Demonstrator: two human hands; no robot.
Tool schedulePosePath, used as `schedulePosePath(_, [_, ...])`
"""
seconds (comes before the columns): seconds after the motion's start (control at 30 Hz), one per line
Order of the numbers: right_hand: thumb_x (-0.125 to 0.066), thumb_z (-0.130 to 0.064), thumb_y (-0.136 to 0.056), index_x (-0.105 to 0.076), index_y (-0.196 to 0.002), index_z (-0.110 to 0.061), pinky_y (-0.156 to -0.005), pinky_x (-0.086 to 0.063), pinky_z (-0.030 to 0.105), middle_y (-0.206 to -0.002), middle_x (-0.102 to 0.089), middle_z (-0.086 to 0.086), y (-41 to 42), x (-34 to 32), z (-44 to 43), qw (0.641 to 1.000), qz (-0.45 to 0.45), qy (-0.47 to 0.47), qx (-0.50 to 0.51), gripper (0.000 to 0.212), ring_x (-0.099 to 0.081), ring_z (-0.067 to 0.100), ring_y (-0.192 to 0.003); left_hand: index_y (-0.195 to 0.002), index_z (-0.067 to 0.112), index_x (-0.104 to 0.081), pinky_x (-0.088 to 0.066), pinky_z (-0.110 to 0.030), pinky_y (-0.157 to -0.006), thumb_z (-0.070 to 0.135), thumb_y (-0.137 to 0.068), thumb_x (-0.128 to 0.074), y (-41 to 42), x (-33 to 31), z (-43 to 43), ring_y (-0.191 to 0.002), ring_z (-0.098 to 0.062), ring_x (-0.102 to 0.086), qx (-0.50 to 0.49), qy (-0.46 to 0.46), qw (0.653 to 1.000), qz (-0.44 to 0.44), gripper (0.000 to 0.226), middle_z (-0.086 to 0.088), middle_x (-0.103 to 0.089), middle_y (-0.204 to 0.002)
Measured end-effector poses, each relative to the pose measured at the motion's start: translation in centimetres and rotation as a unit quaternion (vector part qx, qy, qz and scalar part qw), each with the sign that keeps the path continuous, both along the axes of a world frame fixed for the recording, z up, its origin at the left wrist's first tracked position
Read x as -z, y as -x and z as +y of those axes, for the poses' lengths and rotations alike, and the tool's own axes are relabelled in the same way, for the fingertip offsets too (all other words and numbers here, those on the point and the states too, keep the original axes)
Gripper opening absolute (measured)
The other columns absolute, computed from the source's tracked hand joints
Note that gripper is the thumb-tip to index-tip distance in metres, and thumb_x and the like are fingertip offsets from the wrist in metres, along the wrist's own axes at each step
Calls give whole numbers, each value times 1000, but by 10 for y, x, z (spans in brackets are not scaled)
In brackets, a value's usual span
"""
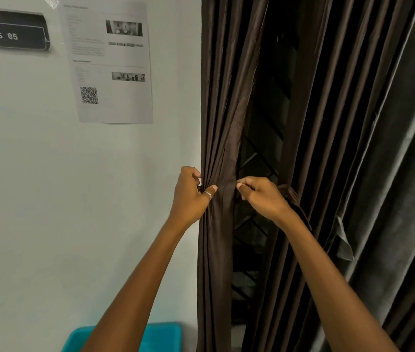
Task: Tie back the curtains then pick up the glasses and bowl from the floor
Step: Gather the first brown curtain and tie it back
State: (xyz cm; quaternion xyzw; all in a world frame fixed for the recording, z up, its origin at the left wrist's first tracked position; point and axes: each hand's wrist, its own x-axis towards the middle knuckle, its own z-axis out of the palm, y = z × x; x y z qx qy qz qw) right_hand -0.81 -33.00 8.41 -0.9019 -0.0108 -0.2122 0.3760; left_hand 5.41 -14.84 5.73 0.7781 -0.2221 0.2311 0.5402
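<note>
Folds of the dark brown pleated satin curtain (220, 148) are bunched into a narrow bundle beside the white wall (48, 174), likely so a band can go round it. The left hand (190, 196) clasps the bundle's wall-side edge. On the bundle's other side, the right hand (262, 196) grips what looks like a brown fabric tie-back strip (295, 199), ready to wrap. The glasses and bowl are not in view.

brown curtain (223, 123): cloth, faint sheen; grey curtain (392, 148): cloth, matt, velvety; wall (36, 174): smooth matt paint; sheet (122, 107): matt paper; tub (165, 335): glossy plastic; ring (207, 194): shiny metal.
</note>
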Motion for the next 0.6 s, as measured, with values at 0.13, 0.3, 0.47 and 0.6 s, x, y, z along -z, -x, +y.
schedulePosePath(0.13, [-60,-17,-102,-64,-117,-15,-69,-56,28,-79,-75,4,8,0,5,983,-9,-183,6,16,-70,13,-67,-84,20,-50,-40,-9,-55,24,-86,-78,8,5,-3,-58,-8,-50,-63,-5,996,-61,29,10,-49,-70])
schedulePosePath(0.3, [-60,-17,-100,-69,-109,-21,-58,-52,24,-91,-80,4,21,7,14,942,6,-334,-36,14,-74,13,-74,-72,27,-56,-44,-8,-52,39,-86,-77,16,2,-7,-56,-5,-58,-49,-24,996,-67,27,14,-55,-59])
schedulePosePath(0.47, [-49,-13,-102,-71,-120,-17,-76,-53,28,-111,-78,5,25,14,18,903,16,-416,-110,29,-75,18,-101,-60,22,-65,-54,-21,-55,55,-87,-68,15,-12,-1,-56,-9,-63,-44,-49,997,-33,43,6,-60,-52])
schedulePosePath(0.6, [-50,-11,-101,-70,-125,-20,-92,-49,34,-119,-76,3,22,22,23,897,6,-423,-130,33,-71,19,-114,-66,21,-74,-63,-36,-71,57,-91,-61,15,-15,5,-62,-13,-70,23,-37,999,26,46,5,-70,-61])
